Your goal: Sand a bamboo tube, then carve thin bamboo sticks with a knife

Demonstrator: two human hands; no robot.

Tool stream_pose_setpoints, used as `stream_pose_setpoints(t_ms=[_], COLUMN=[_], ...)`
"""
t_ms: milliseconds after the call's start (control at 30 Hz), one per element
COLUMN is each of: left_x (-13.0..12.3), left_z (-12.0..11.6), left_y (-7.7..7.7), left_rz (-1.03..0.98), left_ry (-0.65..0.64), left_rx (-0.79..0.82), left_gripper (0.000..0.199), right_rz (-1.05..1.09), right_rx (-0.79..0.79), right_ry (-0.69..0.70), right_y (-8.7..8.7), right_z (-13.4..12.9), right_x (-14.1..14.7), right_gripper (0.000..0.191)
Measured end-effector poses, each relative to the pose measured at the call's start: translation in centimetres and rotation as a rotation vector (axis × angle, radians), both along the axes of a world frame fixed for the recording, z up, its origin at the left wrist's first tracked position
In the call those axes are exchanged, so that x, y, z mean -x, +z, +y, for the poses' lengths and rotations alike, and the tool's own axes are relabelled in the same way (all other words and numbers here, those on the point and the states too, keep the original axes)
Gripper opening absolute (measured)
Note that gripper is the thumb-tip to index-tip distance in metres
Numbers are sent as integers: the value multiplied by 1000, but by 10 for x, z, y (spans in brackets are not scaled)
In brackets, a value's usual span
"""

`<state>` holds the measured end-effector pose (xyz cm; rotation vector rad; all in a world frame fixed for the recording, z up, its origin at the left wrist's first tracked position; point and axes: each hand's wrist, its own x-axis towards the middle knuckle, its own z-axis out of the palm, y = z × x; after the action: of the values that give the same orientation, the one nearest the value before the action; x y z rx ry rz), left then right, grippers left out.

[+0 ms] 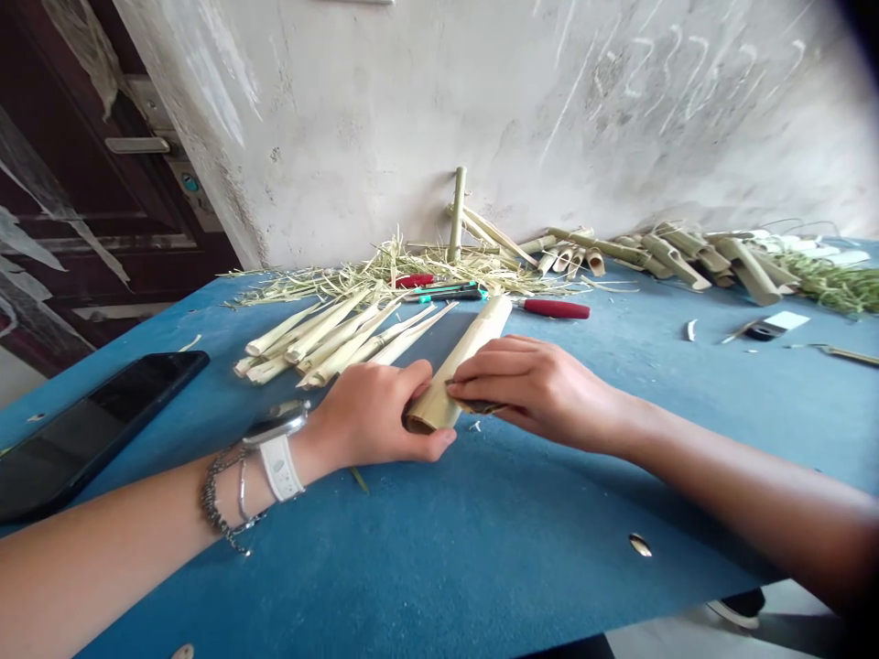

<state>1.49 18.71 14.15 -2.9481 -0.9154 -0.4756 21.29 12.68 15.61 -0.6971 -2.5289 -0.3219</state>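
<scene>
A pale bamboo tube (473, 352) lies slantwise over the blue table, its open end towards me. My left hand (385, 412) is closed around the near end, thumb along the lower side. In my right hand (539, 389) is a thin dark piece of what looks like sandpaper (481, 406), pinched under the fingers and pressed to the tube's right side. Left of the tube lies a bundle of peeled bamboo pieces (330, 339) with thin split ends. Beyond the tube rest a red-handled tool (556, 308) and a teal and black tool (450, 293).
Bamboo shavings (309, 282) are heaped along the wall, with an upright bamboo stick (457, 215) among them. Cut bamboo tubes (677, 261) pile up at the back right. A phone (96, 426) lies at the left edge. A small black and white object (775, 326) sits at right.
</scene>
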Motion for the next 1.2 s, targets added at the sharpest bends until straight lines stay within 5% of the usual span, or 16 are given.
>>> stream_pose_setpoints(t_ms=[1067,1200], left_x=[0,1], left_z=[3,4], left_y=[0,0], left_rz=[-13,-6], left_ry=[-14,-16], left_rx=[97,64], left_gripper=[33,34], right_rz=[105,197], right_rx=[209,201], right_ry=[78,-8], right_y=[-1,-4], right_z=[4,7], right_x=[-2,-5], right_gripper=[20,21])
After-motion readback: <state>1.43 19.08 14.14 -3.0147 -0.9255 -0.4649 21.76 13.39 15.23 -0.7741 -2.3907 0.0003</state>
